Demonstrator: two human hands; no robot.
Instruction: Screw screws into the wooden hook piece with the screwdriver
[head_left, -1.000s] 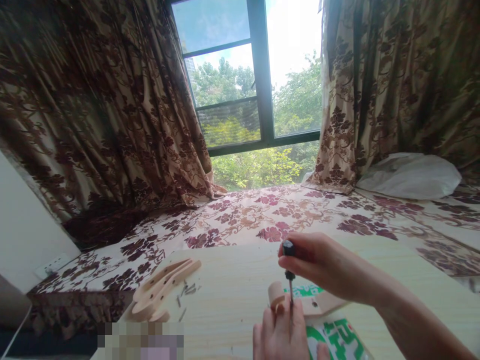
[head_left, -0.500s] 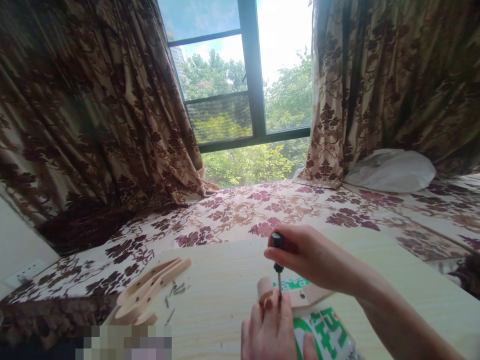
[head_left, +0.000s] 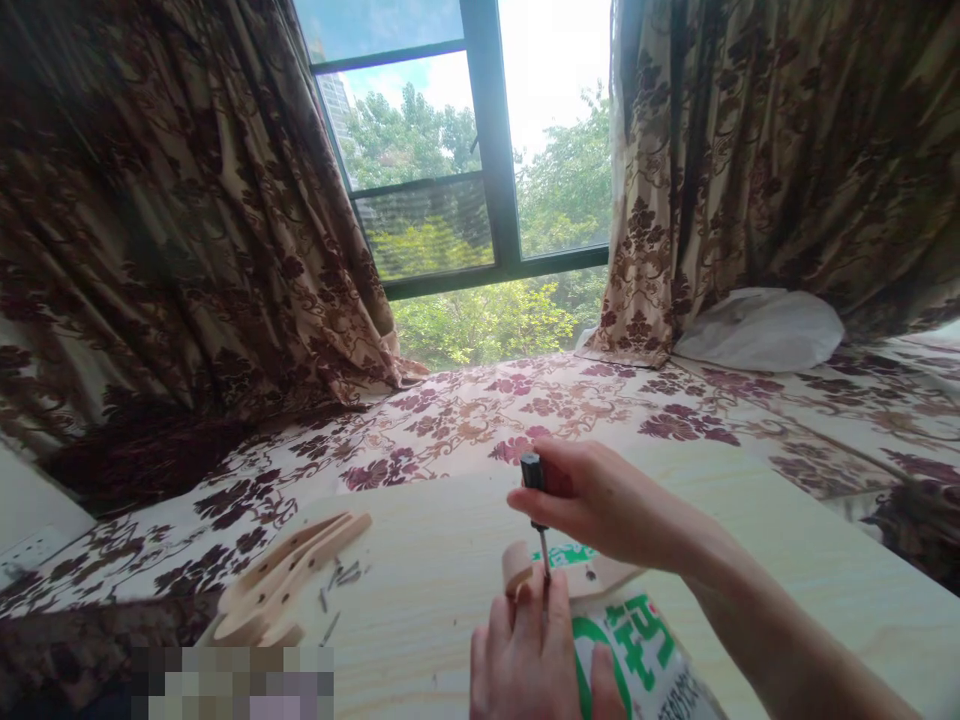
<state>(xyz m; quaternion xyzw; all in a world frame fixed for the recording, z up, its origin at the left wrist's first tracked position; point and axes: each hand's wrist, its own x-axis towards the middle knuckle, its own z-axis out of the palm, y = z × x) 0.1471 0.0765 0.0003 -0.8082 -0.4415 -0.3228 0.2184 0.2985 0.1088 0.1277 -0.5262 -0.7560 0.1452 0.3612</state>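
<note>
My right hand [head_left: 592, 495] grips the black handle of a screwdriver [head_left: 532, 475], thumb and fingers wrapped round it. The tool stands nearly upright, its metal shaft running down between the fingers of my left hand [head_left: 525, 645]. Those left fingers press on a pale curved wooden piece [head_left: 611, 580], which has a rounded raised end and a dark hole. The screwdriver's tip is hidden behind the fingers. Beneath the wooden piece lies a plastic packet [head_left: 641, 640] with green printing.
Left on the light wooden board [head_left: 420, 540] lie more curved wooden pieces [head_left: 285, 590] with dark holes. Several loose screws [head_left: 345, 575] are scattered beside them. A floral cloth [head_left: 450, 430] spreads behind the board, with a white bag [head_left: 761, 330] at the right.
The whole view has shifted, so the hands and the board appear farther left and slightly higher. Both hands keep their hold, the screwdriver still upright at the same spot.
</note>
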